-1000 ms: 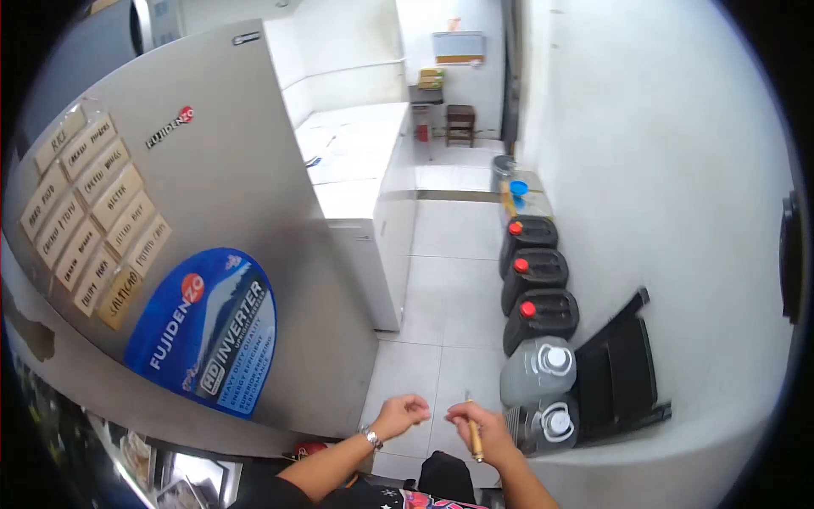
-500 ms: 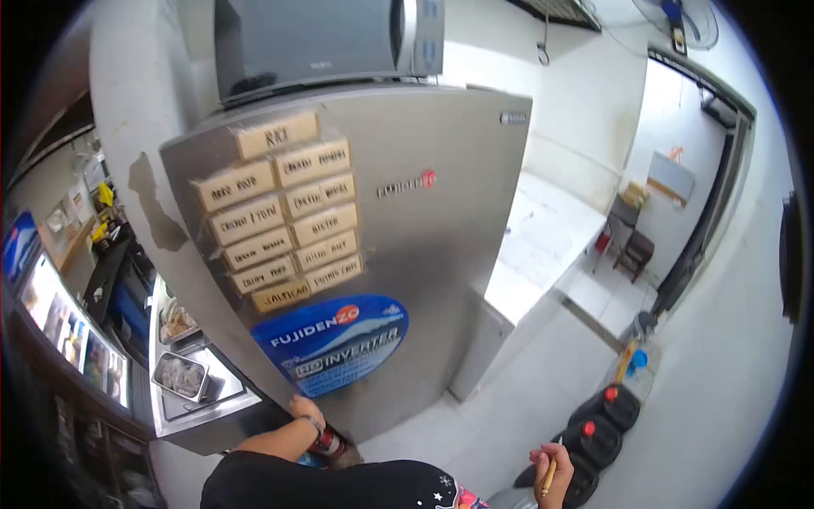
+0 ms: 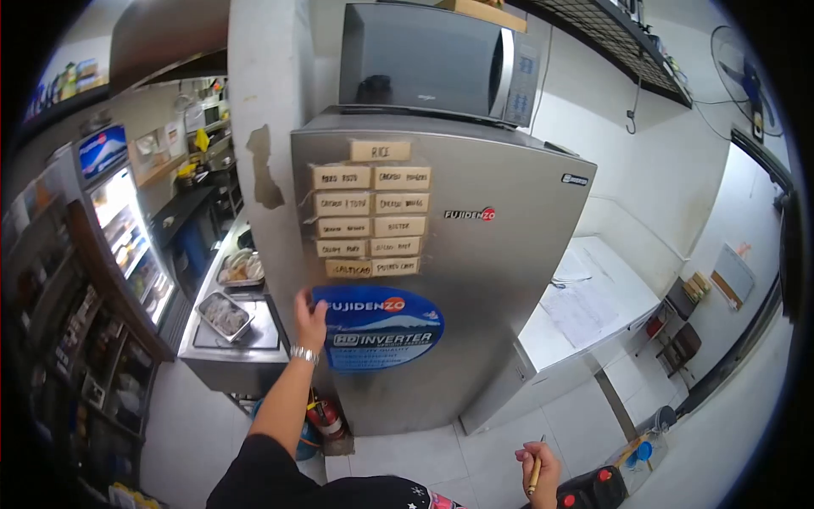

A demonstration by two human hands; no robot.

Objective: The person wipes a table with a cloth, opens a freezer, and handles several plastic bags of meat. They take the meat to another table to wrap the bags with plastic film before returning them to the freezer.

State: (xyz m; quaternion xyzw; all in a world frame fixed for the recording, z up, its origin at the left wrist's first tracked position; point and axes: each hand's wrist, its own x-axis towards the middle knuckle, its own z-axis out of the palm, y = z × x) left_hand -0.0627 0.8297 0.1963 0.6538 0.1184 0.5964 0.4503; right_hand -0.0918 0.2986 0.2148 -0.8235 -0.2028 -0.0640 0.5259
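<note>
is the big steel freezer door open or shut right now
Shut, it seems: the steel door shows no gap along its top edge; the left hand is at its side.

Tiled floor (image 3: 398, 456) under steel fridge (image 3: 487, 297), white cabinet (image 3: 623, 297), black jugs (image 3: 604, 490).

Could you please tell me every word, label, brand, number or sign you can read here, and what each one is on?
"RICE": top label
"FUJIDENZO": fridge door
"FUJIDENZO": blue sticker
"HD INVERTER": same sticker
Too small or blurred to read surely: the other labels, the sticker's small print, the fridge's corner badge, and the marks on the microwave, extinguisher and blue sign.
</note>
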